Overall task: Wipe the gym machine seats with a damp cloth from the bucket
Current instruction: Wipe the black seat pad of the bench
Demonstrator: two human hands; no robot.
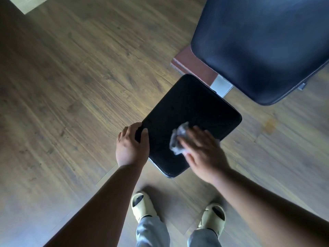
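Note:
A small black padded seat [190, 107] sits low in the middle of the view, tilted like a diamond. My left hand [131, 145] grips its left corner, thumb on top of the pad. My right hand [203, 154] lies flat on the seat's near right part, fingers spread and blurred, pressing a crumpled grey-white cloth [178, 138] against the pad. The cloth sticks out past my fingertips. No bucket is in view.
A larger dark blue-black back pad [263, 49] fills the upper right, joined by a red-brown frame bar [192, 65] with a silver bracket [222, 86]. Wooden plank floor [71, 86] surrounds everything. My feet in pale sandals [142, 204] stand below the seat.

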